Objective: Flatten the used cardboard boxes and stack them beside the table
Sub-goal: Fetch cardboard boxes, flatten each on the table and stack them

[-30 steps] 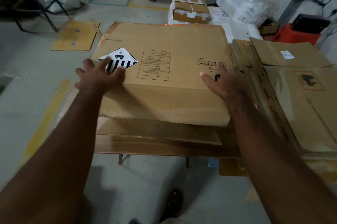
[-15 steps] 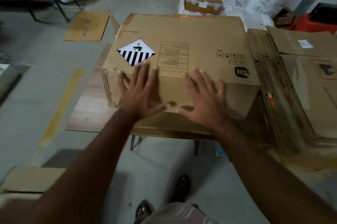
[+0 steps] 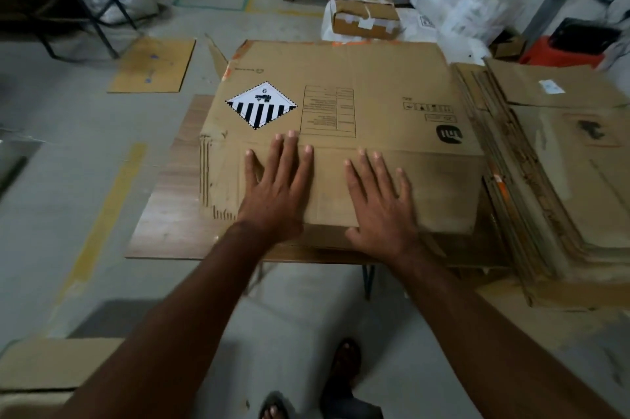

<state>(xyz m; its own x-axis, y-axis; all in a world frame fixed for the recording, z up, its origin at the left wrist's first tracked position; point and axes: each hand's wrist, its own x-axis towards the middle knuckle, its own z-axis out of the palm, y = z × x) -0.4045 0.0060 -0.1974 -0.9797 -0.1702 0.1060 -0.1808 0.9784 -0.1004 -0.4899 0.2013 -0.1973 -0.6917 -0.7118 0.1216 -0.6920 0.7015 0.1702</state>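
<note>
While both palms bore down on the near flap, the carton had gone from a raised box shape a second before to a nearly flat sheet.

Item 1, nearest: left hand (image 3: 272,193), fingers straight and close together, palm flat on the near panel of the cardboard box (image 3: 341,132). Half a sec. earlier it sat higher on a sloping face; by this moment the face lay level.

Item 2: right hand (image 3: 381,203), fingers straight and slightly spread, also pressed flat, just beside the left. Neither hand gripped anything.

Item 3: box, lying on the wooden table (image 3: 163,214), covering most of the top. Black-striped diamond label (image 3: 260,104) faced up, w/ printed text block beside it. Left edge was crumpled, corrugation showing; a torn flap stood up at the far left corner.

Item 4: stack of flattened cartons (image 3: 545,179), right of the table, touching the box's right edge.

Item 5, far: taped small parcel (image 3: 364,14), white bags (image 3: 460,2), loose cardboard sheet (image 3: 153,65) on floor.

Assessment: flattening of this box approx. done; judged next step was sliding it onto the stack at right. Risk: the standing flap and crumpled edge could spring back or snag.
</note>
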